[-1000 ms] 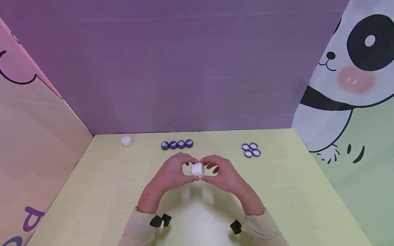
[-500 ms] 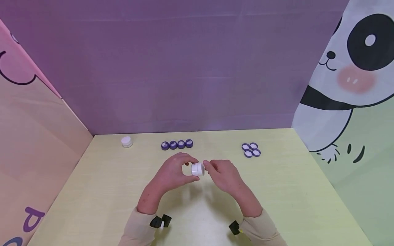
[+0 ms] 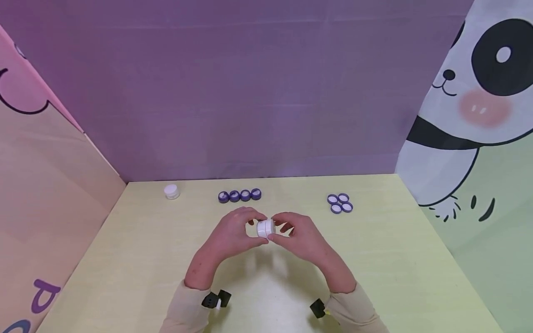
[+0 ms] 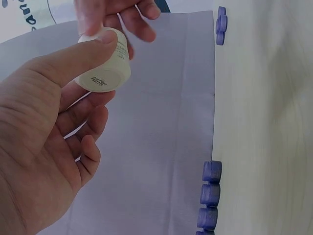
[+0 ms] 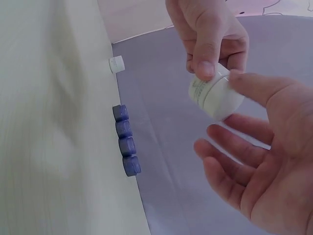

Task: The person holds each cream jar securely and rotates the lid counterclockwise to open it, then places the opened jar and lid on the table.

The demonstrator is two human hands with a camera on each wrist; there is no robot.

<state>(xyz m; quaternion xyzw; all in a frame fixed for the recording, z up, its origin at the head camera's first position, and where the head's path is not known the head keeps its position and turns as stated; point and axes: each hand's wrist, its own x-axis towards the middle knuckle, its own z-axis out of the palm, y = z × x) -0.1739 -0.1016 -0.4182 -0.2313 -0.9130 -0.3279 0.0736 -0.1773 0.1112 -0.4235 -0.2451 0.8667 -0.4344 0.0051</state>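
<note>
A small white jar [image 3: 265, 228] with a white lid is held on its side above the table, between the two hands. My left hand [image 3: 235, 229] grips the jar's body between thumb and fingers; the left wrist view shows dark print on the jar's base [image 4: 101, 79]. From the other end, my right hand [image 3: 301, 236] pinches the lid [image 5: 226, 99] with thumb and forefinger, while its other fingers are loosely bent away from it. A thin seam between lid and body shows in the right wrist view. The lid appears to sit on the jar.
At the back left of the pale table [image 3: 137, 259] stands another white jar [image 3: 171, 191]. Several purple open jars [image 3: 239, 196] form a row at the back middle. Several purple-rimmed lids [image 3: 339, 203] lie clustered at the back right. A purple backdrop [image 3: 258, 92] rises behind.
Half a second ago the right hand was rolled over with its thumb at the lid's end. Now its thumb and fingers are around the lid again. The left hand and jar have shifted very slightly left.
</note>
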